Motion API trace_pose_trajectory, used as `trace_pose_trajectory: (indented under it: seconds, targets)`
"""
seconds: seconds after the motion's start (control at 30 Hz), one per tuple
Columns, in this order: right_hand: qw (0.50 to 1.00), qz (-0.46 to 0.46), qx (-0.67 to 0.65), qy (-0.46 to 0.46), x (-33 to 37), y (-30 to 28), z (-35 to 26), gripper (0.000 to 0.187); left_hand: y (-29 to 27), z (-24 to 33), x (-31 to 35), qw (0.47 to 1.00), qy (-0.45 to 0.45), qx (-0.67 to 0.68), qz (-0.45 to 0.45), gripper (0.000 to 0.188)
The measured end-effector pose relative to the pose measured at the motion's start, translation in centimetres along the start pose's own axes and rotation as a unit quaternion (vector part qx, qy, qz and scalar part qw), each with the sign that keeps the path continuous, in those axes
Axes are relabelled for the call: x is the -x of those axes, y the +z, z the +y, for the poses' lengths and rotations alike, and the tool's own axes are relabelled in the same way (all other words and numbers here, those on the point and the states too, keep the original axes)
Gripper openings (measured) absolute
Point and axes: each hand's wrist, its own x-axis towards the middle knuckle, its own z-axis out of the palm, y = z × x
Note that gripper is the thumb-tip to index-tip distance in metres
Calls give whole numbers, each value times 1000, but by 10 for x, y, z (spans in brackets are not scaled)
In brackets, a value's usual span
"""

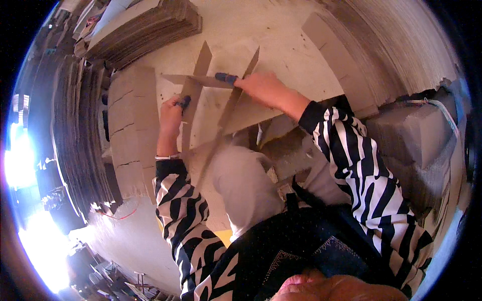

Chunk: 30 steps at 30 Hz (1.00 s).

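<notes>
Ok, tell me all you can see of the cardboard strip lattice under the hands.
The brown interlocked cardboard strip lattice stands on edge on a pale board: two long slanted strips crossed by one shorter strip. The left hand pinches the left strip, the right hand presses the crossing strip. Both hands' fingers have blue tips.

A pale, scuffed worktop (281, 35) fills the upper middle of the frame. On it, at centre, lie interlocked cardboard divider strips (211, 85), two long ones crossed by a shorter one. A stack of slotted cardboard strips (131, 125) lies along the worktop's left side. Flat corrugated cardboard sheets (145, 25) are piled at upper left, and another strip pile (336, 55) runs across the upper right.
</notes>
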Motion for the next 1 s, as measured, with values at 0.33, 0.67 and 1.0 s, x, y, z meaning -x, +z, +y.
trace_pose_trajectory:
  seconds: [0.33, 0.67, 1.0]
  targets:
    - [964, -12, -94, 247, 18, -29, 76, 41, 3, 22, 119, 987, 78, -38, 138, 41]
    - [895, 90, 226, 373, 199, -3, 174, 48, 76, -48, 174, 941, 90, 169, 278, 53]
    - [980, 174, -37, 94, 72, -87, 54, 38, 75, 3, 58, 951, 111, -235, 168, 32]
